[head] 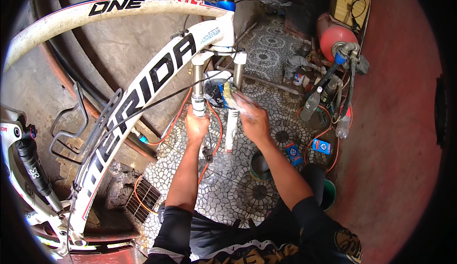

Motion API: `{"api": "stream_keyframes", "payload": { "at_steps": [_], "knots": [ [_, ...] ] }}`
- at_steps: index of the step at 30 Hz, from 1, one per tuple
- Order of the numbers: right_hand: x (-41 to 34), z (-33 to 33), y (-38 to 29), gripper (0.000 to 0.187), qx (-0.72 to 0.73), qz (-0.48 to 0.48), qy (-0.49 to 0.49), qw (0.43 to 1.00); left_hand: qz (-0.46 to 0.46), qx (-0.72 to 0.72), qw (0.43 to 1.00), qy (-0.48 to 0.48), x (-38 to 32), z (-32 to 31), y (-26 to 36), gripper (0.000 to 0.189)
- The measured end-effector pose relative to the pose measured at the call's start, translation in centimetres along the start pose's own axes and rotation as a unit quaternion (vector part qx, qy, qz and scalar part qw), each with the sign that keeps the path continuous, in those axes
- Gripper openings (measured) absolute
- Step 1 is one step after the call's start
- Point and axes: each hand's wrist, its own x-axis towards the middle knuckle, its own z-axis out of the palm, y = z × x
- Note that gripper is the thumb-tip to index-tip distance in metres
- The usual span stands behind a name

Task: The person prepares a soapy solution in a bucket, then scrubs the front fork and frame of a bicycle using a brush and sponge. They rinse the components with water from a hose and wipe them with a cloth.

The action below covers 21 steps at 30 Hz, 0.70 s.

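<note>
A white Merida mountain bike frame [150, 82] with handlebar and suspension fork stands tilted across the left of the view, no wheel in its fork. My left hand [197, 126] is wrapped around the near fork leg, just under its metal stanchion [197, 76]. In my right hand [255, 115], wet with white suds, is a yellow and blue scrubber [227, 94]. It is close to the other fork leg [231, 132]; I cannot tell whether they touch. Behind the scrubber, a dark container [213, 90] is partly hidden.
Below my right forearm sits a round bucket [262, 165], near blue packets [294, 154]. A plastic bottle [311, 105], a red tank [337, 39] with pipes and an orange hose [175, 121] are around. A metal drain grate [143, 198] lies in the patterned tile floor [221, 192].
</note>
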Motion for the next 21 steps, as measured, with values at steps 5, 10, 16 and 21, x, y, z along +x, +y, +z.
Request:
{"api": "stream_keyframes", "payload": {
  "at_steps": [5,10,16,21],
  "knots": [
    [0.0,-2.7,3.0,0.05,-0.033,-0.063,-0.108,0.992,-0.019,-0.019,1.0,-0.014,-0.4,-0.2,0.6,0.03],
    [-4.3,-1.7,5.3,0.038,0.012,0.252,-0.093,0.963,-0.012,0.013,1.0,-0.003,-0.9,-0.7,1.6,0.029],
    [-6.9,6.8,-0.5,0.051,0.049,0.056,0.007,0.997,-0.013,-0.027,0.999,-0.014,-1.0,0.0,0.3,0.033],
    [-0.5,10.5,-2.2,0.028,-0.322,-0.203,-0.159,0.911,0.052,-0.032,0.997,-0.052,-1.0,0.5,-3.5,0.046]
  ]
}}
